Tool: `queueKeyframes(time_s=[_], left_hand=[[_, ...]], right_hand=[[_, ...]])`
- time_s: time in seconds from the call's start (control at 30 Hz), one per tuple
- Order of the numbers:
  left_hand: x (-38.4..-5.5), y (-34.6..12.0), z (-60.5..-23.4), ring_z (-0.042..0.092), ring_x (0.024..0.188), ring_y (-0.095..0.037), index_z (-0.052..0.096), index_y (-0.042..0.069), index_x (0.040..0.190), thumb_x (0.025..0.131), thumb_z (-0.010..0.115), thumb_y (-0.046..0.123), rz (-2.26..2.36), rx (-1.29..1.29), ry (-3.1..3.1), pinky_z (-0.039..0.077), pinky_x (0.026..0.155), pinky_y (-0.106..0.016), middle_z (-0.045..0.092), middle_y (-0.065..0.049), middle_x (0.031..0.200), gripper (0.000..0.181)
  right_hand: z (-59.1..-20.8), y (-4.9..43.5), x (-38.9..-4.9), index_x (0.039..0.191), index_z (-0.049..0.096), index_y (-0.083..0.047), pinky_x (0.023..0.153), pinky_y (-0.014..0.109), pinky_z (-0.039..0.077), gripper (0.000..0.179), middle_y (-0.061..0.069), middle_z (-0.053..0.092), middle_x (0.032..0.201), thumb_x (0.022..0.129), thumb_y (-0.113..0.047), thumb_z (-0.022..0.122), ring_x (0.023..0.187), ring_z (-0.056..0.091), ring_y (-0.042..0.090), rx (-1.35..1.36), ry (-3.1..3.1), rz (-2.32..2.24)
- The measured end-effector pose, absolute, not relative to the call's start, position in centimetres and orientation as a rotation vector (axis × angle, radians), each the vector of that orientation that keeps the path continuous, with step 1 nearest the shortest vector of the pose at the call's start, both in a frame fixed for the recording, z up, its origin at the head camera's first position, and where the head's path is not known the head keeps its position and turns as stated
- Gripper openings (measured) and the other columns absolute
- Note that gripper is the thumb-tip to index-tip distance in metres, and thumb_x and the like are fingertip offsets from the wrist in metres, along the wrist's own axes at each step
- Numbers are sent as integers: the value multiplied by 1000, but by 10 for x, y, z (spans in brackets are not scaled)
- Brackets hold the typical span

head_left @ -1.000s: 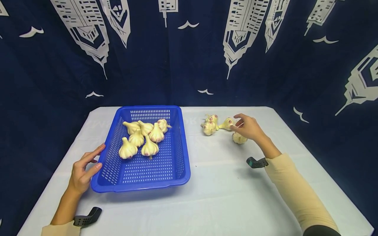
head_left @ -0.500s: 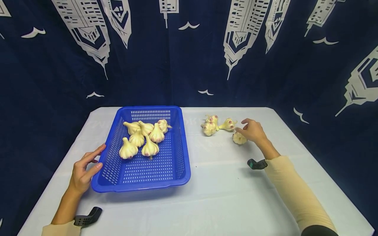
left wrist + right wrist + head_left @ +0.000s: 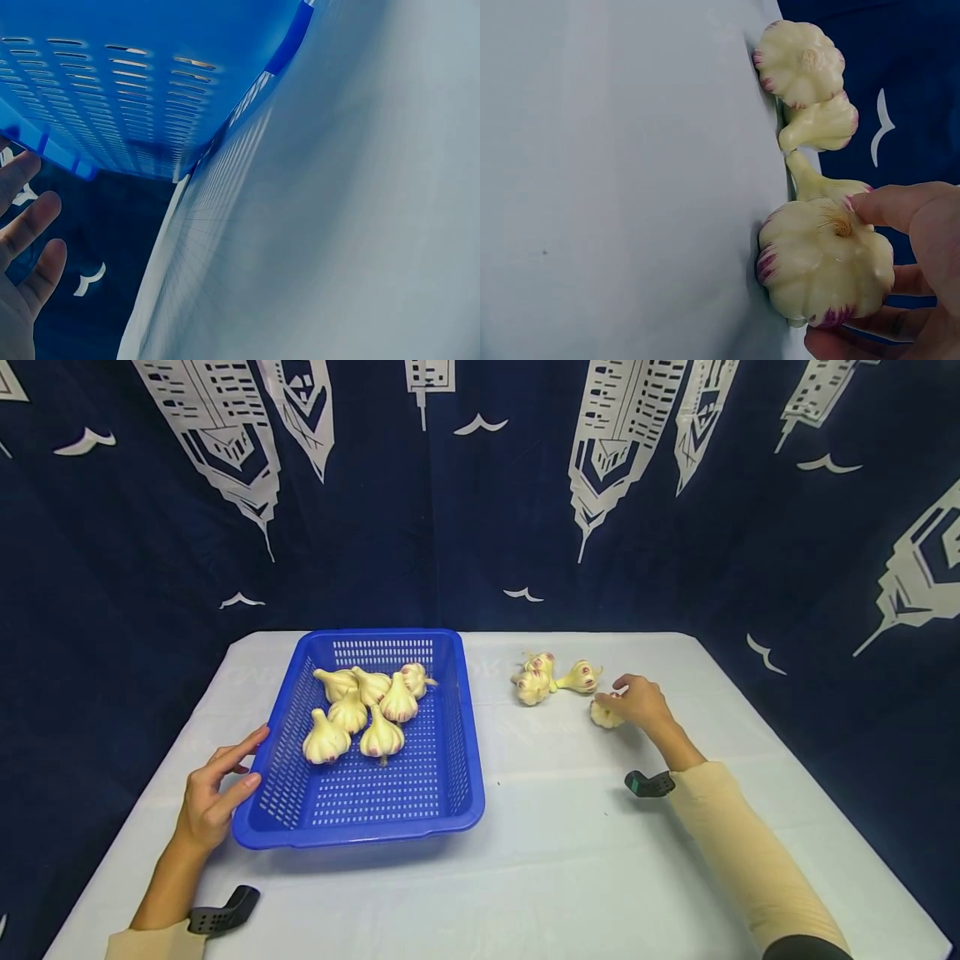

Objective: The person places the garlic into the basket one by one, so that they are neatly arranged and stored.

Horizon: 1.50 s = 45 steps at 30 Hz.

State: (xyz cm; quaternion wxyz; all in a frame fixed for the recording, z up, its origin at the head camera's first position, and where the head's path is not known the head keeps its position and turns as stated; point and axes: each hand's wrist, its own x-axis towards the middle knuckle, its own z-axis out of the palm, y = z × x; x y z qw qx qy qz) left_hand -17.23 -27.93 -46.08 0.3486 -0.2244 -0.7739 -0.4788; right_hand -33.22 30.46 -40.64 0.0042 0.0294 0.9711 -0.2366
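Note:
My left hand [image 3: 204,797] touches the left rim of a blue perforated plastic basket [image 3: 360,837], its fingers extended along the edge. In the left wrist view those fingers look fairly straight beside the basket's outer wall [image 3: 127,90]. Several garlic bulbs [image 3: 348,712] lie in the basket's far half. On the right side of the table, my right hand [image 3: 645,703] has its thumb and fingers around a single garlic bulb [image 3: 602,716]. The right wrist view shows this garlic bulb [image 3: 821,259] close up, with the thumb near its root end and fingers behind it.
Left of my right hand lie three more garlic bulbs: one [image 3: 579,677] with its neck pointing left, and a pair [image 3: 532,687] close together. A white cloth [image 3: 555,860] covers the table. Behind it hangs a dark blue printed curtain [image 3: 480,510].
My right hand has moved from above the neck-left bulb, slightly toward me, and closed round the nearest bulb on the right. The left hand and basket have stayed put.

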Motion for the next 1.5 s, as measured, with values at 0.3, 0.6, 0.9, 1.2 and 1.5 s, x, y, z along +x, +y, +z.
queueKeyframes(time_s=[0.3, 0.6, 0.9, 1.2, 1.5], left_hand=[[-172, -281, -461, 55, 104, -6, 60, -6, 131, 76, 52, -8, -1254, -576, -2032, 40, 82, -17, 62, -3, 134, 56], [-172, -278, -460, 55, 102, -5, 58, -15, 126, 76, 50, -9, -1250, -586, -2000, 39, 81, -15, 62, 5, 133, 51], [-173, -279, -462, 55, 104, -5, 58, -14, 127, 75, 50, -8, -1256, -578, -2009, 39, 81, -17, 62, 4, 133, 52], [-172, -279, -462, 55, 104, -5, 59, -12, 128, 76, 50, -8, -1252, -575, -2007, 38, 81, -17, 62, 2, 133, 53], [-172, -279, -461, 55, 105, -5, 59, -11, 129, 76, 51, -8, -1252, -578, -2013, 39, 82, -17, 62, 1, 133, 54]], right_hand=[[-411, 304, -330, 122, 57, 11, 78, 46, 49, 63, 32, 59, 119, 91, -43, 63, 94, 58, 36, 109, 3033, -705], [-415, 303, -328, 130, 51, 13, 59, 26, 51, 72, 31, 60, 115, 91, -47, 60, 78, 64, 25, 167, 2950, -750], [-416, 307, -326, 134, 48, 8, 63, 30, 51, 70, 32, 57, 120, 89, -43, 61, 89, 60, 33, 197, 2969, -793], [-411, 313, -325, 142, 42, 4, 88, 54, 44, 75, 35, 53, 129, 86, -41, 63, 108, 54, 46, 249, 3061, -859], [-397, 305, -320, 146, 39, 3, 89, 55, 44, 77, 32, 55, 129, 83, -31, 70, 109, 56, 45, 165, 3177, -1070]])
